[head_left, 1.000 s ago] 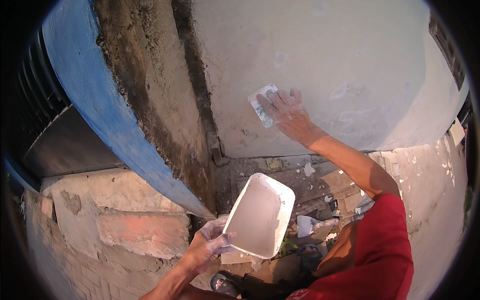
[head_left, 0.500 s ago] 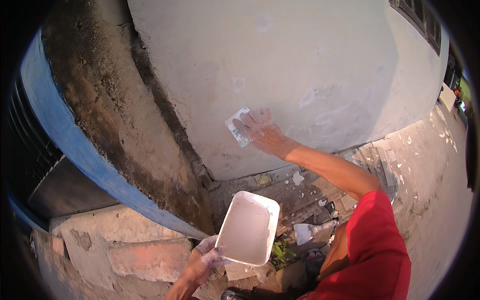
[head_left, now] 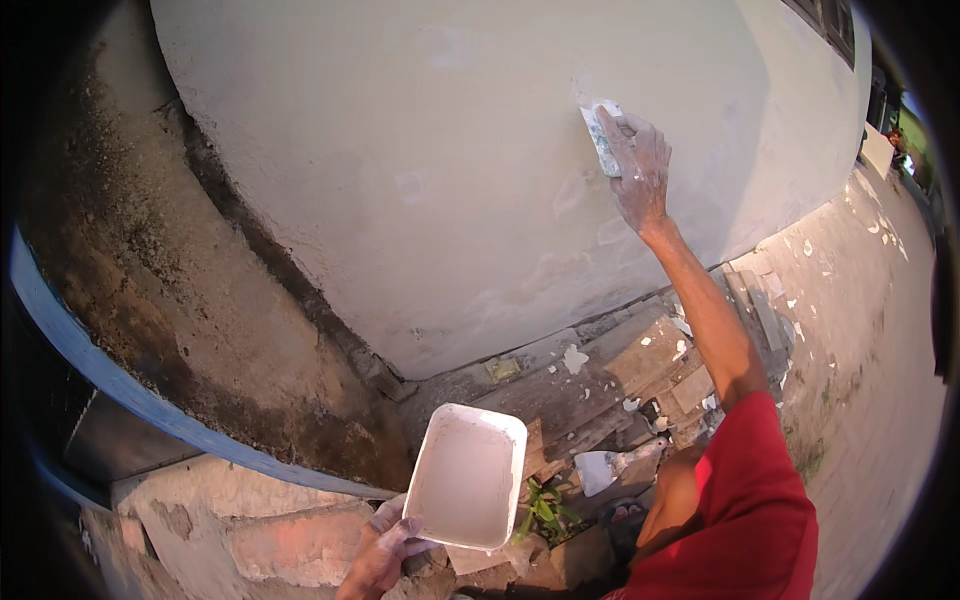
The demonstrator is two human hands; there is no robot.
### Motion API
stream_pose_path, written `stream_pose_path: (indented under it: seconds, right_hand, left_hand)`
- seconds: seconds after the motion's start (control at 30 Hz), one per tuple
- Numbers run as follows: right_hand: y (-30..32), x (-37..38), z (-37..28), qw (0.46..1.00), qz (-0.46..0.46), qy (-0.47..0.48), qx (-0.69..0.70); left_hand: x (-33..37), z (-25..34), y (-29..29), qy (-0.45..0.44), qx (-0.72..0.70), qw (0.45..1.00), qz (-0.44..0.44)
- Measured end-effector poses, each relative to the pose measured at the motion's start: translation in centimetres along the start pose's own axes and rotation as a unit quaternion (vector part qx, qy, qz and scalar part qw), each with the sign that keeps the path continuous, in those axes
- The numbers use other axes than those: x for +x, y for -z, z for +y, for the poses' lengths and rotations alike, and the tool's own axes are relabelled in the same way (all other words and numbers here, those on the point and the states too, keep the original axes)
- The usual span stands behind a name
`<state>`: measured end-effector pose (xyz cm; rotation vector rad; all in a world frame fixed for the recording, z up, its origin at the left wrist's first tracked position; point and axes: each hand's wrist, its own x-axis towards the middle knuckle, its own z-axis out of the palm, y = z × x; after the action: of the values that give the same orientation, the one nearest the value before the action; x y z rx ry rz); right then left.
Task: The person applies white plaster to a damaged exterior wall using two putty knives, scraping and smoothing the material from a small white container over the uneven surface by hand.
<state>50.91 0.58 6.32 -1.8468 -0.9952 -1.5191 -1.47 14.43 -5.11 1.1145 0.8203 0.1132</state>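
Observation:
My right hand (head_left: 642,170) grips a flat putty spreader (head_left: 602,140), white and smeared with grey-green, its edge against the pale wall (head_left: 440,200). Fresh whitish filler shows by the spreader's upper edge, and lighter patches mark the wall below it. Down at the lower middle, my left hand (head_left: 382,545) clasps a white rectangular tub (head_left: 465,478) by its near left corner. The tub is tilted toward me, with a pinkish-white coating or paste over its inside. My left fingers beneath the tub are partly hidden.
Planks and rubble (head_left: 590,385) with white flakes lie along the wall's foot. A wide-bladed scraper (head_left: 605,470) rests near my leg, beside a small green plant (head_left: 545,510). A rough stained wall (head_left: 190,300) and blue band (head_left: 130,390) stand left; a barred window (head_left: 828,22) is upper right.
My right hand has carried the spreader up and to the right across the wall, and its wrist has turned upright. The tub remains in my left hand; the view has shifted slightly.

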Motion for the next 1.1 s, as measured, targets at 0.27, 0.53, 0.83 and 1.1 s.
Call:
stream_pose_path:
  seconds: [0.27,0.53,0.83,1.1]
  right_hand:
    - [-4.2,0.5,3.7,0.991,-0.037,0.040,-0.118]
    - [1.3,-0.7,5.0,0.996,-0.078,0.036,-0.030]
    - [4.9,-1.4,-2.1,0.698,-0.178,-0.411,0.559]
    - [10.4,-9.9,-13.5,0.423,-0.466,-0.475,0.616]
  left_hand:
    - [1.7,1.2,-1.2,-0.030,-0.001,0.999,0.010]
    - [1.5,1.2,-1.9,-0.063,-0.010,0.998,0.007]
    - [0.3,0.9,-0.3,-0.068,-0.004,0.997,0.023]
    - [1.9,2.9,-2.0,-0.113,-0.019,0.993,0.011]
